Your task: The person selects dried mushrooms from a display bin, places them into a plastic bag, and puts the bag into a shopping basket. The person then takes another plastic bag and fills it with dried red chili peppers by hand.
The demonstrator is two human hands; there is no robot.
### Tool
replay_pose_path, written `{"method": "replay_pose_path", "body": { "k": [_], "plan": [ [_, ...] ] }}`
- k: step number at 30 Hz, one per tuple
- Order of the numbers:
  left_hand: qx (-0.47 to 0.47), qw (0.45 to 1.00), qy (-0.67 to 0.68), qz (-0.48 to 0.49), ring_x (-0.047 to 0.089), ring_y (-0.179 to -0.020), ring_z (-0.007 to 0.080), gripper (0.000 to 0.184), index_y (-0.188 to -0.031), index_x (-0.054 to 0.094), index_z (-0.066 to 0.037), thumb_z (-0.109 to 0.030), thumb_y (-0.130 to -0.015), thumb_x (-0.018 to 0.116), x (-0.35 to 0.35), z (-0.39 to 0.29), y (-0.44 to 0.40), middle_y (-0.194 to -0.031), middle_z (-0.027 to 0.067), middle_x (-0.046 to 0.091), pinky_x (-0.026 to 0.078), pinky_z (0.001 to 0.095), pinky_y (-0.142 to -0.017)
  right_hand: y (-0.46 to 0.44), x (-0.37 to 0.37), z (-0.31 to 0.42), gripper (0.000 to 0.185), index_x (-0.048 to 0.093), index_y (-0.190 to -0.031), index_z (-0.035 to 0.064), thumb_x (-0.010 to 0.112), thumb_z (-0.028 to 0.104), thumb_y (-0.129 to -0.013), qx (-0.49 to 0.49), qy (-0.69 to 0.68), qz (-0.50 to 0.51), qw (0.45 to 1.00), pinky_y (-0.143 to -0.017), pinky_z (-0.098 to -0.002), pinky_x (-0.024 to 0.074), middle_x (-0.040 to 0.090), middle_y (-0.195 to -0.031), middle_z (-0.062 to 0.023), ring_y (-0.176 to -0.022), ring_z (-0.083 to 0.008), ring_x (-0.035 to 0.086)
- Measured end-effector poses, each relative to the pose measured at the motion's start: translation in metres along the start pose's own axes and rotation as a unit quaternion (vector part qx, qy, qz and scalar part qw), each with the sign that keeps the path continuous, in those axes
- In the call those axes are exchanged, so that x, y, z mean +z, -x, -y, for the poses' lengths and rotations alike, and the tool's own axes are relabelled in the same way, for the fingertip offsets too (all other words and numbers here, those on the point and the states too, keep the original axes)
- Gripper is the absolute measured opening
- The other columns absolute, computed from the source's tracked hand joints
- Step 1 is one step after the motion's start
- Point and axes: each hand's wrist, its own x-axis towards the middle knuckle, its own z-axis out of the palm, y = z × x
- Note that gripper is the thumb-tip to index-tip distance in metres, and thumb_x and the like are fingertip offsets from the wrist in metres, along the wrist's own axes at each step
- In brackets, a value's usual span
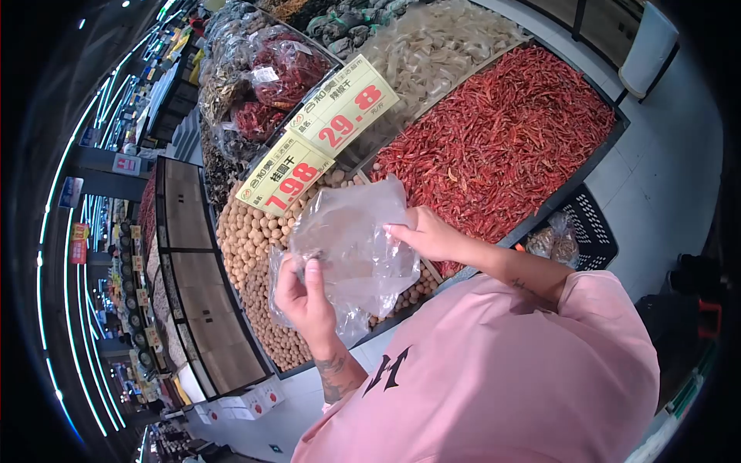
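A clear plastic bag is stretched between my two hands, crumpled and partly see-through. My left hand pinches its near left side, thumb on top. On the other side, my right hand grips the bag's edge between thumb and fingers. Whether the bag's mouth is spread cannot be made out. Beneath the bag lie round tan dried longans, partly covered by it. Dried red chilies fill the bin beyond my right hand.
Two price signs, one reading 7.98 and one 29.8, stand over the bins. Bagged dried goods are heaped at the back. A black plastic basket sits beside the chili bin. Wooden display bins stand at left.
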Motion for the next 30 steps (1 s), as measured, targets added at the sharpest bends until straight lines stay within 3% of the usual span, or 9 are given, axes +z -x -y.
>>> {"method": "replay_pose_path", "body": {
  "k": [2,4,9,14,17,20,24,28,30],
  "plan": [
    [-0.008,0.999,-0.001,-0.033,0.055,-0.082,0.0123,0.011,-0.094,0.062,0.004,-0.006,-0.096,0.058,0.007,-0.013,-0.003,-0.092,0.0059,0.061,0.044,0.0241,-0.075,-0.004,-0.005,-0.040,0.026,0.068,-0.092,-0.0011,0.061,0.024,-0.090,-0.020,0.038,-0.025,0.999,-0.073,-0.0356,0.0511,0.070,-0.079,-0.0102,-0.074,-0.0196,0.066],
    [-0.021,0.999,-0.028,-0.024,0.055,-0.080,0.0137,0.009,-0.094,0.063,0.004,-0.006,-0.093,0.062,0.021,-0.007,-0.002,-0.090,0.0065,0.060,0.044,0.0252,-0.074,-0.002,-0.030,-0.033,0.029,0.070,-0.097,-0.0006,0.063,0.026,-0.088,0.020,0.084,0.105,0.991,-0.076,-0.0414,0.0524,0.071,-0.085,-0.0195,-0.080,-0.0328,0.069],
    [0.033,0.965,-0.229,0.122,0.054,-0.070,0.0201,0.011,-0.085,0.064,0.005,-0.005,-0.088,0.066,0.078,-0.019,-0.003,-0.077,0.0105,0.057,0.043,0.0291,-0.065,0.006,-0.075,-0.070,0.026,0.070,-0.097,-0.0005,0.064,0.022,-0.088,0.076,0.111,0.119,0.984,-0.075,-0.0395,0.0533,0.071,-0.088,-0.0193,-0.081,-0.0303,0.070],
    [0.010,0.972,-0.231,0.043,0.054,-0.065,0.0222,0.013,-0.082,0.064,0.005,-0.007,-0.087,0.069,0.089,-0.008,-0.012,-0.073,0.0111,0.056,0.044,0.0314,-0.062,0.000,-0.133,-0.089,0.028,0.071,-0.103,0.0011,0.067,0.023,-0.087,0.115,0.069,0.056,0.989,-0.073,-0.0380,0.0530,0.071,-0.085,-0.0183,-0.078,-0.0250,0.071],
    [-0.019,0.953,-0.283,0.105,0.056,-0.064,0.0237,0.015,-0.082,0.065,0.005,-0.009,-0.085,0.071,0.109,0.004,-0.013,-0.073,0.0122,0.058,0.045,0.0328,-0.061,-0.012,-0.149,-0.089,0.027,0.070,-0.092,-0.0020,0.066,0.024,-0.087,0.090,0.128,0.077,0.985,-0.069,-0.0381,0.0519,0.070,-0.079,-0.0171,-0.072,-0.0267,0.069],
    [-0.086,0.968,-0.222,0.074,0.060,-0.068,0.0172,0.011,-0.086,0.067,0.004,-0.006,-0.085,0.070,0.111,0.001,-0.010,-0.076,0.0097,0.062,0.048,0.0286,-0.064,-0.026,-0.160,-0.076,0.028,0.067,-0.081,-0.0040,0.064,0.023,-0.087,0.075,0.184,0.099,0.975,-0.066,-0.0387,0.0509,0.067,-0.072,-0.0169,-0.068,-0.0282,0.067],
    [-0.112,0.978,-0.166,-0.053,0.059,-0.069,0.0098,0.012,-0.097,0.070,0.003,-0.003,-0.088,0.067,0.091,-0.020,-0.017,-0.084,0.0065,0.068,0.048,0.0241,-0.067,-0.033,-0.155,-0.078,0.022,0.067,-0.085,-0.0035,0.063,0.018,-0.084,0.082,0.057,0.075,0.992,-0.067,-0.0411,0.0512,0.066,-0.074,-0.0202,-0.068,-0.0298,0.067],
    [-0.026,0.982,-0.157,-0.099,0.057,-0.068,0.0076,0.023,-0.101,0.069,0.003,0.005,-0.079,0.073,0.091,-0.079,-0.011,-0.084,0.0028,0.067,0.046,0.0214,-0.066,-0.047,-0.130,-0.067,0.017,0.066,-0.086,-0.0025,0.060,0.009,-0.076,-0.039,0.134,0.159,0.977,-0.072,-0.0447,0.0506,0.066,-0.083,-0.0240,-0.082,-0.0400,0.066],
    [0.024,0.985,-0.162,-0.048,0.055,-0.063,0.0089,0.027,-0.100,0.071,0.001,0.003,-0.074,0.076,0.102,-0.087,-0.012,-0.072,0.0018,0.063,0.045,0.0239,-0.061,-0.051,-0.109,-0.054,0.018,0.066,-0.087,-0.0025,0.059,0.010,-0.076,-0.041,0.106,0.204,0.972,-0.073,-0.0458,0.0505,0.065,-0.084,-0.0249,-0.083,-0.0410,0.065]
  ]
}}
